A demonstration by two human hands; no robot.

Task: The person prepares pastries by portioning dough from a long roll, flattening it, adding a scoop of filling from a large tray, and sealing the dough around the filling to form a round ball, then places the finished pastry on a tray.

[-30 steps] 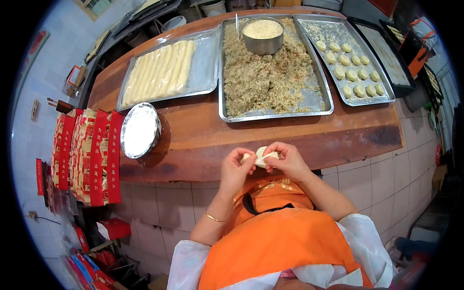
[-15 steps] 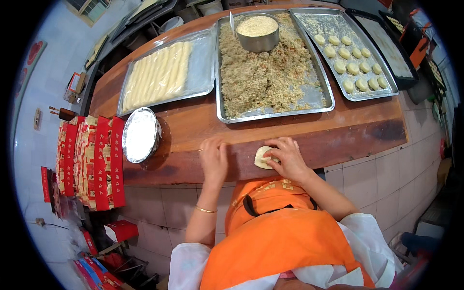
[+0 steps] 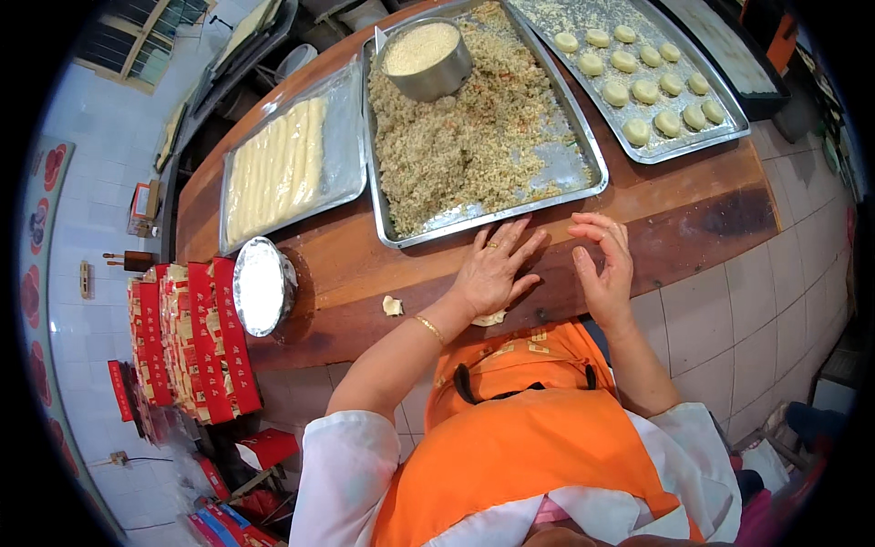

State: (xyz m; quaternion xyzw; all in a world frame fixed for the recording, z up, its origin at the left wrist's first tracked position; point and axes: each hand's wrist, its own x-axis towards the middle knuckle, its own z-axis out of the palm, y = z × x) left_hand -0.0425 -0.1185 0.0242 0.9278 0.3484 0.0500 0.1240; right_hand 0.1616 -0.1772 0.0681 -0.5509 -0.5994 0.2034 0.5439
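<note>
My left hand (image 3: pixel 492 278) lies with its fingers spread over the wooden table's near edge. From under its palm side shows a piece of pale dough (image 3: pixel 490 319), mostly hidden by the hand. To the right, my right hand (image 3: pixel 606 269) is raised with curved fingers apart and nothing in them. A small torn scrap of dough (image 3: pixel 392 305) rests on the wood left of my left wrist. Just beyond my left fingertips is the near rim of a large metal tray (image 3: pixel 492 215) of crumbly filling (image 3: pixel 474 137).
In the filling stands a round metal pan (image 3: pixel 439 77) of pale seeds. Left are dough strips (image 3: pixel 278 169) under plastic, a foil-topped bowl (image 3: pixel 262 287) and red packaging (image 3: pixel 205 337). At far right, a tray (image 3: pixel 652 157) carries rows of small round dough cakes (image 3: pixel 644 90).
My left hand has come right, onto the dough round. My right hand has let go of that dough and lifted away rightward. A dough scrap now shows on the table; the view has turned.
</note>
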